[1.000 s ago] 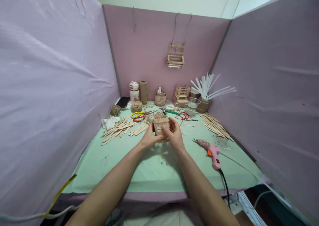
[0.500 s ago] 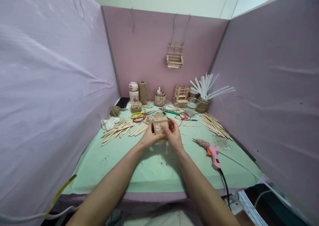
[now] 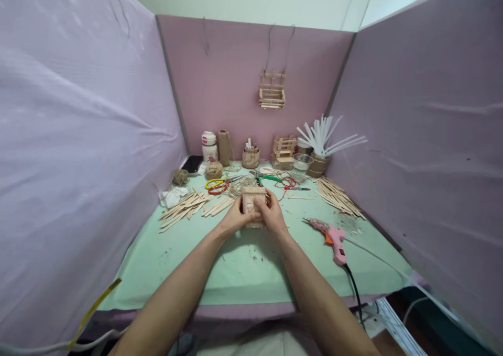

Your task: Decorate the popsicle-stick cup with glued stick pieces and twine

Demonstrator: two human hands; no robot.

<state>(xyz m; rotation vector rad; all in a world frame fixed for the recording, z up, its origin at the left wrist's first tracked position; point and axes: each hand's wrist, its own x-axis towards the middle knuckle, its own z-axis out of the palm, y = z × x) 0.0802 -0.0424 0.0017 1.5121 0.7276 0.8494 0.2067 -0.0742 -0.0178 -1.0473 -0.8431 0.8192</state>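
Between my two hands is a small wooden craft container (image 3: 249, 201), pale, with braided trim along its top and bottom edges. My left hand (image 3: 236, 217) grips its left side, thumb across the lower front. My right hand (image 3: 272, 213) closes on the right side, its thumb pressed against the front face. The container is held just above the near middle of the table, and its back is hidden. Behind it lie a tangle of twine (image 3: 237, 187), scissors with yellow handles (image 3: 214, 184), scissors with red handles (image 3: 218, 189) and green-handled pliers (image 3: 272, 177).
A pink glue gun (image 3: 333, 236) lies at right, its cord running off the front edge. Wooden sticks (image 3: 184, 209) lie at left, with more sticks (image 3: 341, 198) at right. Along the back stand a pot of white glue sticks (image 3: 319, 165), a clear cup (image 3: 302, 165) and a pencil holder (image 3: 250, 158).
The container's front has tilted to face me more, and its lower trim now shows beneath my thumbs. Both hands keep hold of it. The view has shifted slightly.
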